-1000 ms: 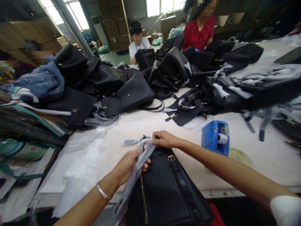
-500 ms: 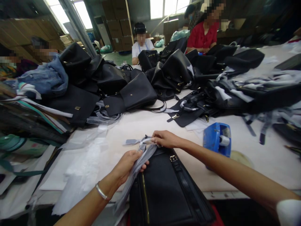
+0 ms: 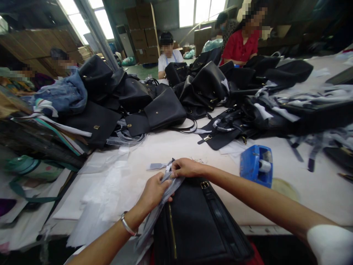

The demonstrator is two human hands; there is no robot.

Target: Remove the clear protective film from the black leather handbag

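Note:
A black bag [image 3: 198,221] with a gold zipper and a gold buckle lies in front of me, partly over the table's near edge. My left hand [image 3: 156,190] is closed round a strap wrapped in clear plastic film [image 3: 154,217], which hangs down along the bag's left side. Close by, my right hand [image 3: 187,168] pinches the same wrapped strap near the top of the bag. A flat tab in film [image 3: 156,166] sticks out to the left beyond my hands. What lies under the right fingertips is hidden.
A blue tape dispenser [image 3: 255,165] stands at the right. Thin white sheets [image 3: 96,198] lie at the left, near a green bottle [image 3: 33,167]. Black bags [image 3: 165,110] are heaped across the table's far side. Several people sit beyond, one in a red top [image 3: 241,46].
My right hand has moved left and slightly down along the strap, closer to my left hand. The left hand keeps its hold. The whole view has shifted a little.

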